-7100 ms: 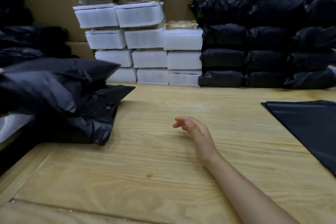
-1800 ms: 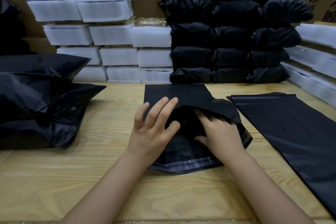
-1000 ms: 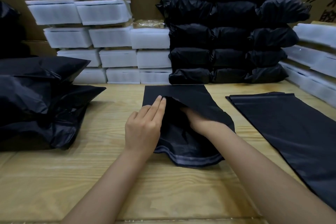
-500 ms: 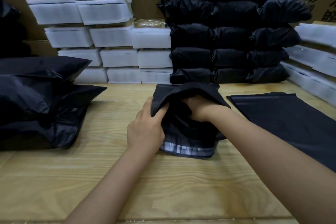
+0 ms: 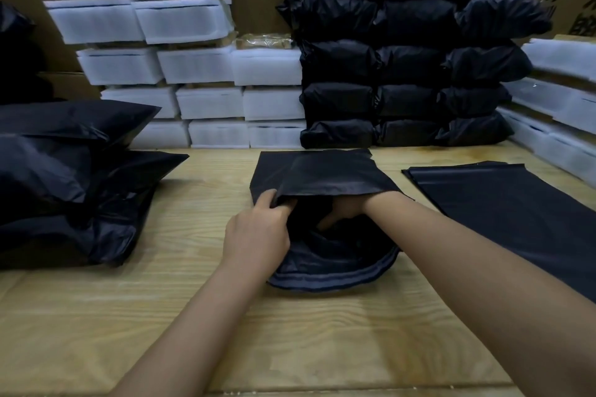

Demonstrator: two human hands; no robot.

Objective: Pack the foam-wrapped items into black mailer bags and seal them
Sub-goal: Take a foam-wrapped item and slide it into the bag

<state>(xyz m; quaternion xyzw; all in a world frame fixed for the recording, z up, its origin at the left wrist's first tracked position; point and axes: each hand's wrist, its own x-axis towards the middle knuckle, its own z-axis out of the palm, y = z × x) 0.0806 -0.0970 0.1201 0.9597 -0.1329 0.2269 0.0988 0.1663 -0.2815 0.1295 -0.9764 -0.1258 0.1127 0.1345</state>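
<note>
While sealed black parcels [image 5: 403,90] stood stacked at the desk's [image 5: 161,316] far edge beside unpacked foam-wrapped items [image 5: 200,64], the bag [image 5: 322,177] lay mid-desk, apparently unfilled, long axis near-to-far, mouth facing the near edge, left hand [image 5: 258,232] pinching its upper lip, right hand [image 5: 342,209] reaching inside, fingers mostly hidden.
</note>
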